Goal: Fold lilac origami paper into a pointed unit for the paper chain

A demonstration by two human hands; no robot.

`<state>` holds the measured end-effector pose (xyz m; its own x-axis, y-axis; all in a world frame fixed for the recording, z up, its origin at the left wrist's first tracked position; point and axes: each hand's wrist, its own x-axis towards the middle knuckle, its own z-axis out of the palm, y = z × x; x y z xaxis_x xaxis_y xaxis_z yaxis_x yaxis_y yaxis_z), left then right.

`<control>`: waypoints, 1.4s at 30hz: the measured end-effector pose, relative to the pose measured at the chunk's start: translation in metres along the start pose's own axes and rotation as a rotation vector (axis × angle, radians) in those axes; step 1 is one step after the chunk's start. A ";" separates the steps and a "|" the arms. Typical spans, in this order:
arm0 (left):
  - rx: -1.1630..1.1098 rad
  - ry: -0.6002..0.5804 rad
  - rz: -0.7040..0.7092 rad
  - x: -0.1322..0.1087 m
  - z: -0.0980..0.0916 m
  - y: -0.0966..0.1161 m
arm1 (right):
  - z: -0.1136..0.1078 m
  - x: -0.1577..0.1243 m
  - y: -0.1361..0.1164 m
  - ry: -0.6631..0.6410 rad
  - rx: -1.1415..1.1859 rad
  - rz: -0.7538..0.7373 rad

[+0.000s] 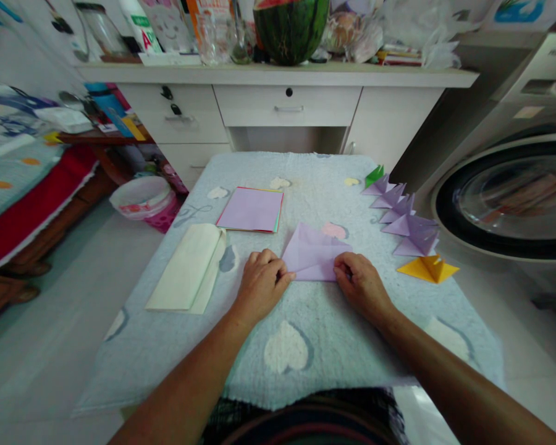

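A partly folded sheet of purple origami paper lies on the cloth-covered table between my hands. Its top comes to a point and its lower edge runs straight. At the paper's left corner, my left hand pinches with thumb and fingers closed. My right hand grips the right corner the same way, its fingers curled. Beyond my left hand rests a stack of square coloured paper, purple on top. Left of that hand is a folded pale cream sheet.
Along the table's right side stands a row of folded paper pieces: a green one, several purple ones and an orange one. A counter with drawers and a cut watermelon is behind. A washing machine stands right, a pink bin left.
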<state>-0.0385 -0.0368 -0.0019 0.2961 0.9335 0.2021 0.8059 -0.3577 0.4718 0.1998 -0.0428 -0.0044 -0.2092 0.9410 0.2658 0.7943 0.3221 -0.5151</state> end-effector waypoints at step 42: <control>0.066 -0.041 0.295 -0.002 -0.007 0.004 | -0.019 -0.009 -0.002 -0.154 0.007 -0.242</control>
<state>-0.0391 -0.0403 0.0059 0.5418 0.7899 0.2873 0.7128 -0.6129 0.3410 0.2113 -0.0538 0.0097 -0.4770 0.8411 0.2552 0.7068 0.5396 -0.4574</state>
